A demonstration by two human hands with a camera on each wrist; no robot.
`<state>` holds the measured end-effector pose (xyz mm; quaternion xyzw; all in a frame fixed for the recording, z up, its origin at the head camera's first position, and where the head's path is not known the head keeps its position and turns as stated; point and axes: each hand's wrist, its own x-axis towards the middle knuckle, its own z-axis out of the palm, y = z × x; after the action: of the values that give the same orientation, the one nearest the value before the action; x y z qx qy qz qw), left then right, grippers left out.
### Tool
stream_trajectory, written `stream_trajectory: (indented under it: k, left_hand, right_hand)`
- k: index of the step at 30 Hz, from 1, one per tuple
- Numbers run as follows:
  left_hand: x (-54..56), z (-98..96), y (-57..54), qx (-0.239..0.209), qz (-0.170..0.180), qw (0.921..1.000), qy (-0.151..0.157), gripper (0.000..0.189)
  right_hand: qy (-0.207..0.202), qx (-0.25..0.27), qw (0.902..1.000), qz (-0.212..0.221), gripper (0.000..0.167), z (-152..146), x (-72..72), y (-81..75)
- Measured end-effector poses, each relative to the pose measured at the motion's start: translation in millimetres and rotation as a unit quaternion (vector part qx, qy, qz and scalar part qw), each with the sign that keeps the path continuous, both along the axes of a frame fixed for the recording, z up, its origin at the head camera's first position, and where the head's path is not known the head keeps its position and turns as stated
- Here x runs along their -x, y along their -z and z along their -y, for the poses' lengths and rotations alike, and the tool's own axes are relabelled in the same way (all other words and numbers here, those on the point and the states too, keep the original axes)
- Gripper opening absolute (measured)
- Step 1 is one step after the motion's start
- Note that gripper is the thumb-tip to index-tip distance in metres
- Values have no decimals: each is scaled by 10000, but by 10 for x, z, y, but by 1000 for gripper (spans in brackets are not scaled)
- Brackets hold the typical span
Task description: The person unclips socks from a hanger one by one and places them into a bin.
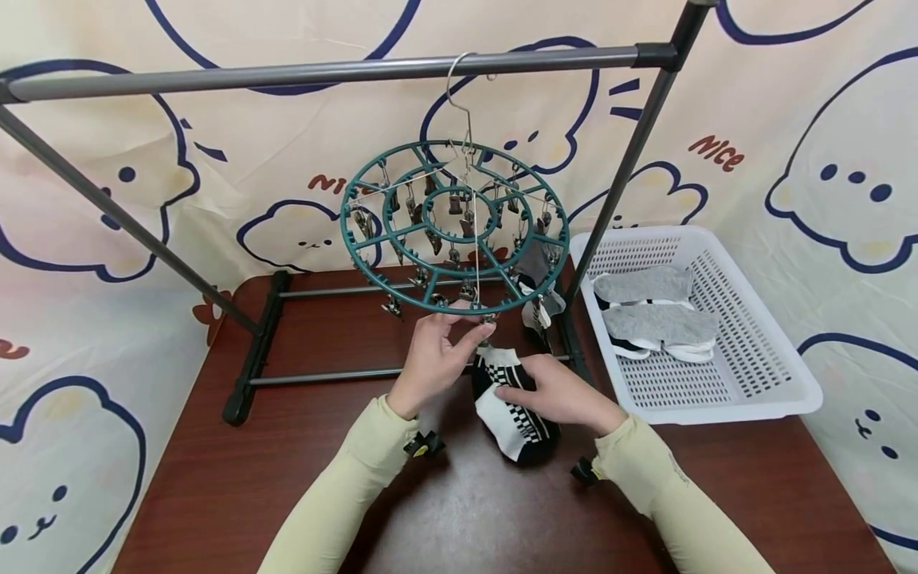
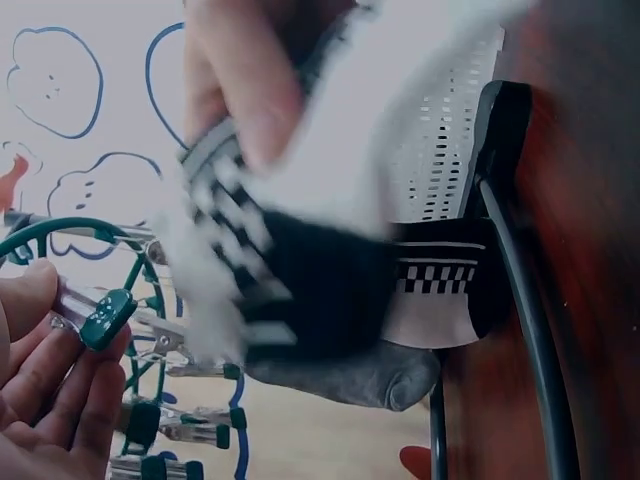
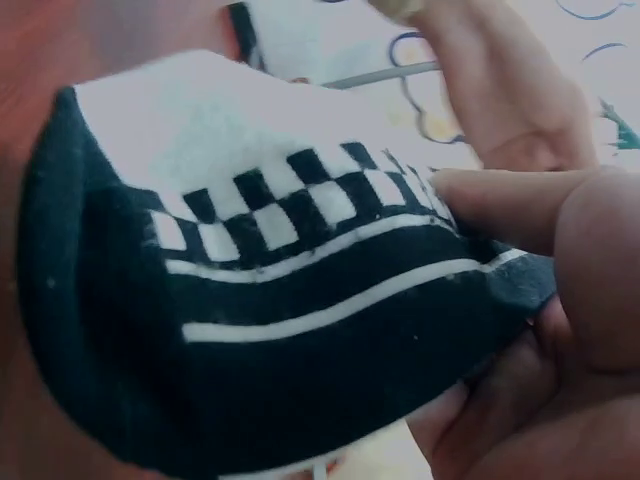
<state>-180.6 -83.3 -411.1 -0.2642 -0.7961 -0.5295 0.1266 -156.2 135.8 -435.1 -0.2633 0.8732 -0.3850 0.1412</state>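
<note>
- Below the hanger's (image 1: 495, 261) near rim, over the table (image 1: 215, 486), a black-and-white sock (image 1: 511, 418) is pinched in the right hand (image 1: 566, 392), thumb on its upper face; the grip sits near the cuff, likely to keep that end raised toward the hanger while the toe slants down.
- At the hanger's near rim, the left hand (image 1: 439, 351) pinches a clip (image 2: 107, 320) between thumb and fingers, probably to steady it or work its jaws. Both hands are grasping; neither is free.
- Under the hanger's right side, more socks (image 1: 548, 307), grey and black-and-white, hang down, apparently clipped there to keep them spread.
- To the hanger's right, a white basket (image 1: 774, 363) holds grey socks (image 1: 660, 325) laid flat in two layered groups, white and black showing beneath; perhaps stacked within easy reach.
- Above the hanger, the rack's (image 1: 323, 76) bar bears its hook, leaving it suspended over the table.
- Behind the hanger, a cartoon-print cloth (image 1: 287, 179).
</note>
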Motion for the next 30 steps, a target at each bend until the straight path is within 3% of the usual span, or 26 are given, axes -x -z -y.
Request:
stream_trajectory:
  k: [3, 8, 16, 20, 30]
  left_hand:
    - [-1, 5, 0, 1, -91, 9999, -64, 19]
    - [-7, 12, 20, -64, -165, 9998, -131, 20]
    - [-5, 63, 19, 32, -225, 9993, -304, 22]
    - [6, 89, 12, 55, -116, 9995, -302, 22]
    - [3, 132, -11, 76, 0, 9992, -396, 23]
  right_hand:
    - [143, 44, 9997, -169, 11, -115, -50, -162]
    - [548, 489, 9973, -38, 14, -386, -88, -426]
    - [1674, 702, 9833, 144, 29, -901, -16, -760]
    - [1947, 788, 9777, 89, 33, -1187, 131, -798]
    - [2063, 636, 9736, 740, 43, -1668, 646, -675]
